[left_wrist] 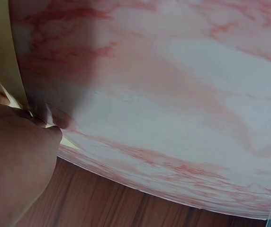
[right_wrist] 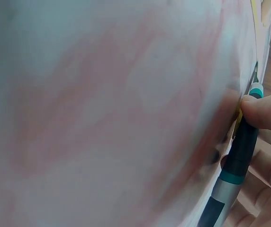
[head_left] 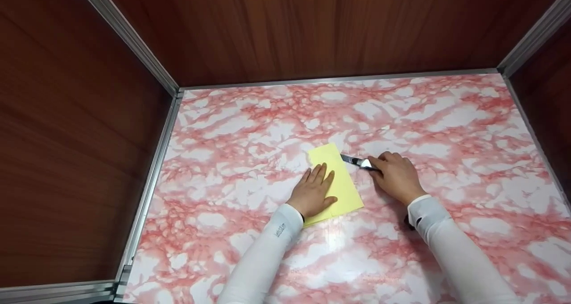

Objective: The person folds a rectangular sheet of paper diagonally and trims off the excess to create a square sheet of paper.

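Observation:
A sheet of yellow paper point(head_left: 345, 186), seemingly folded in layers, lies on the table. On its left part my left hand point(head_left: 309, 195) rests flat with the fingers spread, as the head view shows. My right hand point(head_left: 397, 174) grips a craft knife point(head_left: 352, 160) to the right of the paper. Its blade points left, with the tip close to the paper's upper right edge; whether they touch I cannot tell. In the right wrist view the knife's handle point(right_wrist: 239, 156) is black and silver with teal bands, and the thumb presses on it near the blade.
The table point(head_left: 250, 188) has a red and white marbled top. Dark brown wood-look panels point(head_left: 312, 32) in metal framing point(head_left: 151, 183) stand at the back, left and right.

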Motion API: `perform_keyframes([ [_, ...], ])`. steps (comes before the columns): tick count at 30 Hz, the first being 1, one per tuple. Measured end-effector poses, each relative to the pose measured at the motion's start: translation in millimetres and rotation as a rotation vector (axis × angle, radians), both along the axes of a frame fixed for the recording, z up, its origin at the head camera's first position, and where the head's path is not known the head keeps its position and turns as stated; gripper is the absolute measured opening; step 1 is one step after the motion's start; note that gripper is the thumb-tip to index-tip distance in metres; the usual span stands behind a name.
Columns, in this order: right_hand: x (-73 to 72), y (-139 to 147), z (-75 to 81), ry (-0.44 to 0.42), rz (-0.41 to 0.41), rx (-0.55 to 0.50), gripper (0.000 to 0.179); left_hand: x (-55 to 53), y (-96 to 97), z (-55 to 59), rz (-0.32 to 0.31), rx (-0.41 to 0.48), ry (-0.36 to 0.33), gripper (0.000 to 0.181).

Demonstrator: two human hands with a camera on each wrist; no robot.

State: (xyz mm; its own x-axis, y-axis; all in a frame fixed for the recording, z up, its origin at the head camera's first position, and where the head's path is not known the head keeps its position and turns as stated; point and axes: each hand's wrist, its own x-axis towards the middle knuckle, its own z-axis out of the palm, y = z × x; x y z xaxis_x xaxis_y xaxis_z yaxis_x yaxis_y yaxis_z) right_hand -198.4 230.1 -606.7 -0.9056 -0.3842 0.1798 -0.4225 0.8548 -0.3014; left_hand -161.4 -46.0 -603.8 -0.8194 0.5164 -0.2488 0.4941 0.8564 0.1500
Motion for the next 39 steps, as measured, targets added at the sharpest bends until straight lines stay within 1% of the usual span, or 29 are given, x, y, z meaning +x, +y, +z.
perform_keyframes([
  [4,0.2,1.1,-0.4,0.011,0.0,-0.007,0.043,-0.2,0.0,0.3,0.0,-0.005,-0.015,0.079],
  [11,0.9,0.7,-0.3,0.027,0.004,-0.008,0.043,0.5,0.1,2.6,0.0,-0.009,-0.019,0.078],
  [18,-1.4,-3.0,0.0,-0.008,-0.001,0.0,0.044,-0.1,-0.3,2.4,0.003,-0.019,-0.022,0.079],
  [26,-6.5,-11.0,1.3,0.001,0.025,0.009,0.043,0.2,0.3,3.8,-0.002,-0.016,-0.024,0.078],
  [29,-9.1,-15.5,2.2,-0.013,0.029,0.016,0.043,0.3,0.5,4.0,-0.001,-0.015,-0.018,0.078],
  [33,-12.6,-20.2,2.9,-0.032,0.027,0.032,0.043,0.0,0.1,4.2,-0.003,-0.016,-0.027,0.079],
  [39,-17.6,-23.2,2.3,-0.032,0.036,0.039,0.043,-0.5,-0.3,3.1,-0.005,-0.013,-0.024,0.079],
])
